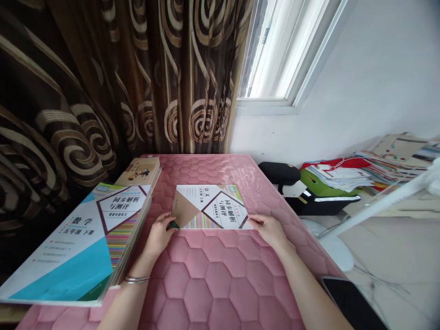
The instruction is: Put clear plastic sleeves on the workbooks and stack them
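Note:
A workbook (pixel 209 208) with a white, tan and striped cover and Chinese characters lies on the pink table cover (pixel 220 284), turned sideways to me. My left hand (pixel 161 236), with a silver bangle on its wrist, pinches the book's near left corner. My right hand (pixel 270 229) pinches the near right corner between thumb and fingers. Left of my left arm stands a stack of larger-looking workbooks (pixel 74 245), the top one white and blue. Behind that stack is a pile of tan-covered books (pixel 140 170).
A patterned brown curtain (pixel 154 78) hangs along the table's far left side. To the right are a black rounded case (pixel 279 172), a green bin (pixel 318 183) with papers, a white stand (pixel 371 208) and a dark flat device (pixel 350 298) at the table edge.

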Demonstrator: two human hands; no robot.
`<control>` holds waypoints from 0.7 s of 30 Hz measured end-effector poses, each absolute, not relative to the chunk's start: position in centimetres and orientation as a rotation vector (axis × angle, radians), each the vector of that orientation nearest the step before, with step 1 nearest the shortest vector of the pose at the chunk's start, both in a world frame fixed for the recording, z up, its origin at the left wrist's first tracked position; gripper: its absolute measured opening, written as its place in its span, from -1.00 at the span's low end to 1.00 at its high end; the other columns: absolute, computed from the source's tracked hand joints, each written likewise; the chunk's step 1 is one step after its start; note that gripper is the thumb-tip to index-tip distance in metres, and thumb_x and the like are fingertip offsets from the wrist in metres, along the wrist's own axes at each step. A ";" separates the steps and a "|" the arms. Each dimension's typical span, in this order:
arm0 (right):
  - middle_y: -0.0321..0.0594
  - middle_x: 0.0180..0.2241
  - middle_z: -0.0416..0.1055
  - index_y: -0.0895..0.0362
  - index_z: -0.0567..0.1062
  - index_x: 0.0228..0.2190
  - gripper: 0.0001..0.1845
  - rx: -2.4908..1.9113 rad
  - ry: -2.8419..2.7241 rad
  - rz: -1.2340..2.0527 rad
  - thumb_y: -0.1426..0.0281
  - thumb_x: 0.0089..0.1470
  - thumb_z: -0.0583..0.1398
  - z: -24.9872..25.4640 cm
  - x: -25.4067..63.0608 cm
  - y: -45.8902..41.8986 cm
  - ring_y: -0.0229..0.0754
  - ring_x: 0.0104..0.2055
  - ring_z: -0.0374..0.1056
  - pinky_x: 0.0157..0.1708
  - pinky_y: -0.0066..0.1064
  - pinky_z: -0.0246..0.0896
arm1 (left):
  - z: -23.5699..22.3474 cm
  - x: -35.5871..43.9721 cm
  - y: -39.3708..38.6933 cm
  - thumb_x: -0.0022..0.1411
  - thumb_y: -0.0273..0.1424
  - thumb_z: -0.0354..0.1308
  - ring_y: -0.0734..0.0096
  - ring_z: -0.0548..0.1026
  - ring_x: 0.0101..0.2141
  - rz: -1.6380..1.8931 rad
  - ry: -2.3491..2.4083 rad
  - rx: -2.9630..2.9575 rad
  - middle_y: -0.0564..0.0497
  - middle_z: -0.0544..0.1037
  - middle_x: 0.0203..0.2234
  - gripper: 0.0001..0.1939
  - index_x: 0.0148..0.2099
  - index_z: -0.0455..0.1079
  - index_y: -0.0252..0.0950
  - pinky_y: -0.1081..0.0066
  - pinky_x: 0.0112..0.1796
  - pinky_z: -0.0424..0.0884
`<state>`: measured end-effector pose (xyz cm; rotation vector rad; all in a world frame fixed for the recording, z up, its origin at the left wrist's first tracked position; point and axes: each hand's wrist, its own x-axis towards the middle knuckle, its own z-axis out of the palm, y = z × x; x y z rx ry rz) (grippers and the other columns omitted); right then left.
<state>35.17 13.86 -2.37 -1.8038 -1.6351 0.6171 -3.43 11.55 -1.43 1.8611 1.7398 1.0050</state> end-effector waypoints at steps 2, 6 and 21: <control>-0.28 -0.26 0.58 0.00 0.59 -0.24 -0.71 -1.791 -1.637 0.612 0.31 -0.04 0.18 -2.6 35.2 14.0 -0.10 -0.18 0.48 -0.18 -0.32 0.35 | -1.8 -3.6 11.8 -0.02 -0.55 0.19 0.25 0.42 0.01 0.996 1.754 1.898 -0.08 0.45 0.00 -0.68 -0.15 0.49 -0.26 0.24 0.00 0.42; -0.29 -0.31 0.58 0.00 0.58 -0.26 -0.72 -1.781 -1.634 0.615 0.32 -0.07 0.20 -2.8 35.4 14.1 -0.13 -0.23 0.48 -0.21 -0.34 0.34 | -2.3 -3.7 12.1 -0.01 -0.54 0.19 0.21 0.45 -0.02 0.985 1.789 2.013 -0.09 0.47 -0.03 -0.70 -0.17 0.51 -0.26 0.19 0.01 0.41; -0.22 -0.29 0.41 0.00 0.53 -0.40 -0.86 -1.597 -2.131 0.065 0.22 0.01 0.25 0.3 24.4 10.8 -0.03 -0.15 0.23 -0.23 -0.27 0.08 | 0.5 6.0 9.4 0.20 -0.47 0.11 0.26 0.37 -0.11 0.715 1.766 2.456 0.05 0.54 -0.22 -0.82 -0.30 0.53 -0.12 0.10 -0.01 0.12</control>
